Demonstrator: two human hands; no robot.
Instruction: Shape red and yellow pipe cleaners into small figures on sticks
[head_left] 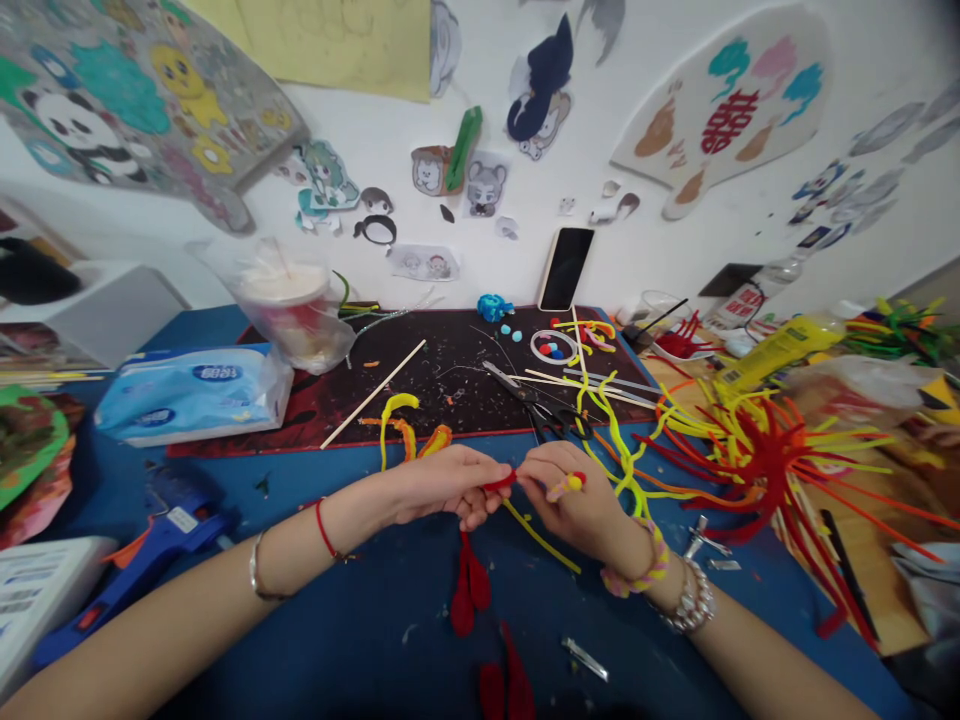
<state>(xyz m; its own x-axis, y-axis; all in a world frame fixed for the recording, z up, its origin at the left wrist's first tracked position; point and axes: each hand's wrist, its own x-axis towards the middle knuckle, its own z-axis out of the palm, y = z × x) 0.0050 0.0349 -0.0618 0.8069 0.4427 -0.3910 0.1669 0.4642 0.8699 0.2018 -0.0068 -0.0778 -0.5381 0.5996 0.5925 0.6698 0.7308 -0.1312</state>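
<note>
Left hand (450,485) and right hand (570,495) pinched a short red strip (501,482) between them, thumbs and fingers closed on its opposite ends, just above the middle of the blue desk (360,620). Work on the strip appeared only partly done: it had no finished loop that could be seen. Below the left hand, a red looped piece (465,590) looked already shaped, though whether it hung from the fingers or lay on the desk could not be told; a second red piece (506,680) lay toward the near edge. Neither was visibly joined to the other, so assembly seemed to remain. A metal clip (585,660) sat to their right, apart from both.

Beyond the hands, yellow-and-orange pieces (435,440) rested by the near edge of a dark mat (420,400), and scissors (551,412) lay near its right end. Toward the desk's right edge spread a large bunch of uncut-looking red, orange and yellow stems (772,440), ample material left over.

Little writing could be read. White print on the blue tissue pack (195,390) at the desk's left, the sticker on the blue glue gun (169,540) and the lettering on a yellow bottle (787,350) toward the back right corner were too small or blurred. On the wall, a fan-shaped panel (637,150) bore a red character, apparently the Chinese double happiness.
</note>
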